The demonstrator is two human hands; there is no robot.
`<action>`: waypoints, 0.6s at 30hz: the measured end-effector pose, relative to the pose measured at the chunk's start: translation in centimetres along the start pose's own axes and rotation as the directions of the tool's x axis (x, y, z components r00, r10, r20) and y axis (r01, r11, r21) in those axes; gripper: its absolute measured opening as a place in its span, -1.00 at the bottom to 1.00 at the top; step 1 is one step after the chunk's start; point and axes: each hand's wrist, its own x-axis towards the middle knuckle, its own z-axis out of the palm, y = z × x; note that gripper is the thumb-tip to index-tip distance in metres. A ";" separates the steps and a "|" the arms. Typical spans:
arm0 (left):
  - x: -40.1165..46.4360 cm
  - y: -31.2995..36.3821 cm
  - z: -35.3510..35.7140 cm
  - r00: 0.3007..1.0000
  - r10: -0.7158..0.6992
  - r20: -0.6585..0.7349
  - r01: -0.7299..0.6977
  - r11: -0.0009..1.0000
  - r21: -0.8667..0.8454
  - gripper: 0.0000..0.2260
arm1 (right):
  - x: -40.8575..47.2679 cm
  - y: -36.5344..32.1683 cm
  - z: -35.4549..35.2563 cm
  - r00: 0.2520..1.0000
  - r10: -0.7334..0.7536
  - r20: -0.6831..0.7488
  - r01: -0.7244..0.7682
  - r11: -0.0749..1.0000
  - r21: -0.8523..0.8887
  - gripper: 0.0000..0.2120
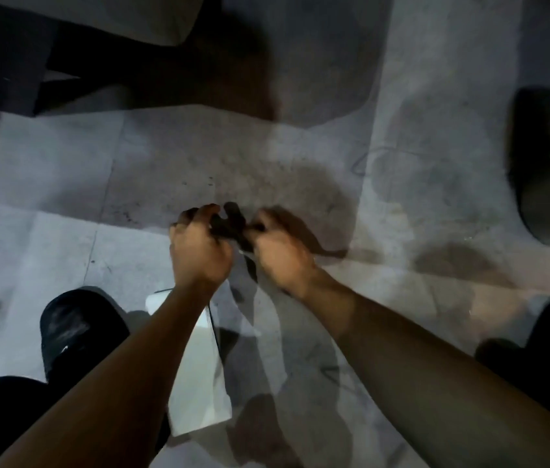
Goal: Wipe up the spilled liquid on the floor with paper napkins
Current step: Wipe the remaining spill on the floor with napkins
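Head view looks down on both hands meeting over a grey tiled floor [64, 170]. Left hand [199, 251] and right hand [280, 255] each curl their fingers round a small dark crumpled wad [229, 224] held between them, above the floor; blur hides whether it is a soaked napkin. Just beyond the hands a darker wet patch [304, 187] spreads on the tile, with another damp stain [452, 261] off to the right. Below the left forearm a white flat sheet or packet [199, 383] lies on the floor. Beside it sits a black shoe [74, 325].
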 end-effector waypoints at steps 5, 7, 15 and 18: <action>0.9 -0.6 -1.5 0.981 -0.176 0.082 0.155 0.964 0.218 -0.44 | -1.3 6.0 -1.8 0.982 0.131 -0.133 -0.147 0.982 -0.116 -0.66; 1.2 -0.4 -1.4 0.958 -0.218 0.186 0.159 0.944 0.289 -0.37 | 2.1 7.6 -3.5 0.922 0.260 -0.286 -0.285 0.957 -0.048 -0.72; 2.9 -1.6 -1.5 0.975 -0.217 -0.041 0.217 0.976 -0.018 -0.47 | 6.0 -4.6 -0.1 0.998 -0.060 -0.006 0.060 0.997 -0.054 -0.58; 3.1 -1.7 -1.9 0.960 -0.270 -0.066 0.260 0.957 -0.130 -0.43 | 1.3 -2.0 1.4 0.967 -0.224 0.121 0.236 0.967 -0.096 -0.55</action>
